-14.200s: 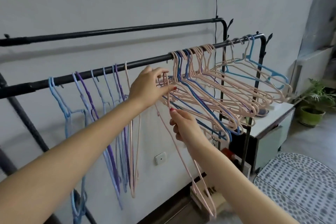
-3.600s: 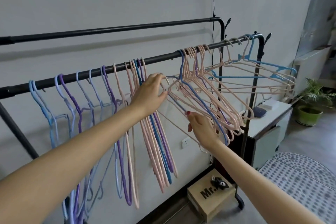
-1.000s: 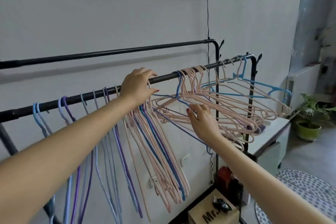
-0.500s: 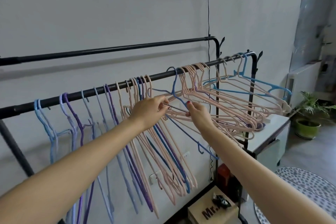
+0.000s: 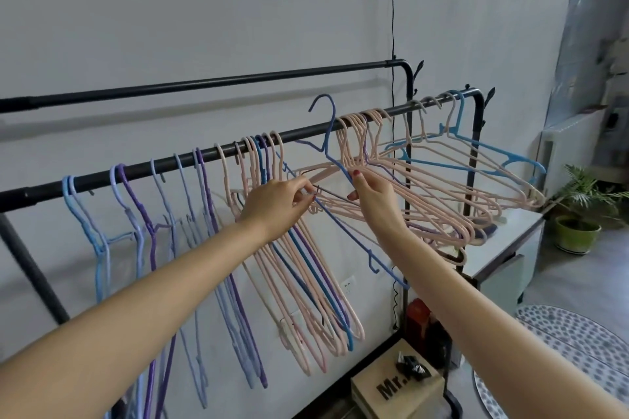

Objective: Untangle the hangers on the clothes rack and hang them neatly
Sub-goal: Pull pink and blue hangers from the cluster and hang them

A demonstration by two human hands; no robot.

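Nearest, low right of centre: brown cardboard box on the floor, black print reading "Mr." with the rest hidden. Left hand pinched thin hanger wires in curled fingers. Right hand pinched the dark blue hanger just below its neck, between thumb and fingers. That hanger was off the front rail: hook up and left, above rail height, long axis running down to the near right, small hook near its low end. Thin coated wire. Left of the hands, sorted hangers in blue, lilac, purple and pink hung straight down. To the right, pink tangled hangers with one light blue splayed out flat. Back rail was parallel, near the wall.
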